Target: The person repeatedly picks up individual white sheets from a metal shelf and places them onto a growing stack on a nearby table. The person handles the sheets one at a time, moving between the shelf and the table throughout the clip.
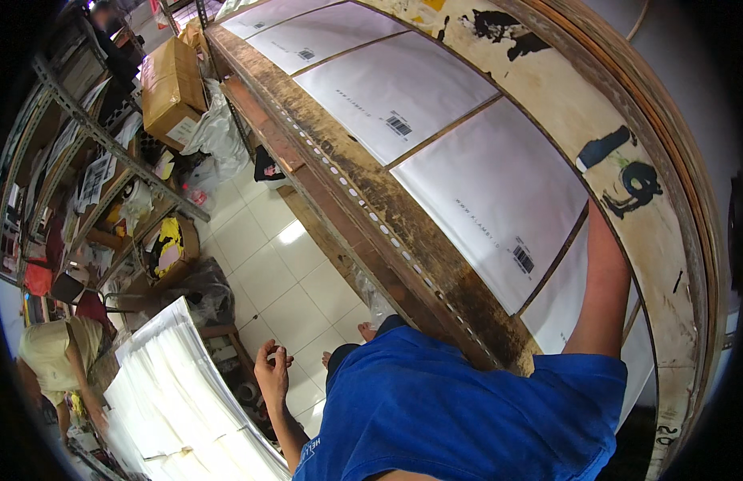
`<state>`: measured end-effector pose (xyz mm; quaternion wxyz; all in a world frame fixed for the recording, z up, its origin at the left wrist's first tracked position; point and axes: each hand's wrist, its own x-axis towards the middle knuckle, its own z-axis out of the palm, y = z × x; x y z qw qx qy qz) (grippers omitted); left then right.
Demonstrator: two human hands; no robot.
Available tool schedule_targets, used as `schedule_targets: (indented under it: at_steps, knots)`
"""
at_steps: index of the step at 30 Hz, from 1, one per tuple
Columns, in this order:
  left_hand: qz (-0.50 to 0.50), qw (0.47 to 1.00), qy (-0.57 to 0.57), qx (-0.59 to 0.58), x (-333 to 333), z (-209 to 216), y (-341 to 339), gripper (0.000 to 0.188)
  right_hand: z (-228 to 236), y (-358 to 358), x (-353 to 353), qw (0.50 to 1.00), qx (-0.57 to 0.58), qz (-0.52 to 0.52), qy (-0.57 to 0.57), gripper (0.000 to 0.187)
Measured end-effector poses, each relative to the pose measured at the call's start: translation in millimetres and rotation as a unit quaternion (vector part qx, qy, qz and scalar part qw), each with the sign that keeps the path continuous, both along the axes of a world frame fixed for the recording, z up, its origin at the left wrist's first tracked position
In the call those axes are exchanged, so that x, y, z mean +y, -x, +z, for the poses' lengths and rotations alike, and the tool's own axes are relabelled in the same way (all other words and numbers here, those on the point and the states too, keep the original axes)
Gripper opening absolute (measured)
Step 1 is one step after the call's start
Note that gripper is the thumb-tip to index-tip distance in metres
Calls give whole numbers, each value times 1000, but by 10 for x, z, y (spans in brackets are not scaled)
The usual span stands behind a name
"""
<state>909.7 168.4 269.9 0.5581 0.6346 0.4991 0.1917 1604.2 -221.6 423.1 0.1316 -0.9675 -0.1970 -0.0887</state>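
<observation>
My left hand hangs over the tiled floor beside the stack of white sheets, its fingers loosely bent and apart, with nothing visible in it. On the right, my right forearm reaches across the long worn table. The hand itself is hidden at the edge of the cream, black-stained frame, so its fingers do not show. Closest to that arm lies a flat white printed sheet with a small barcode. Another white sheet of the same kind lies beyond it, and several continue in a row toward the far end.
A tall stack of white sheets stands at lower left. Another person bends behind it. Metal shelves with mixed goods line the left side, near a taped cardboard box. Pale floor tiles run between shelves and table.
</observation>
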Motion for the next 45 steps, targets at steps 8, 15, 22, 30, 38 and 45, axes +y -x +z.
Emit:
schedule_targets:
  at_steps: [8,15,22,30,38,45]
  knots:
    - [-6,1000,-19,16,-2,45,-20,35,-38,-41,30,1000,-8,4,4,30]
    - [39,998,-53,12,60,162,283,36,67,-451,649,996,-38,80,32,36]
    - [145,963,-204,99,352,864,922,32,238,-507,1773,967,27,245,-71,36]
    - [397,838,-318,198,559,1115,2152,31,848,1832,4481,817,123,558,-78,21]
    - [394,571,-377,614,1405,885,3897,47,1046,3785,5819,710,33,703,-2,13]
    - [187,663,-27,724,1968,503,4951,24,796,4217,6138,686,88,722,24,12]
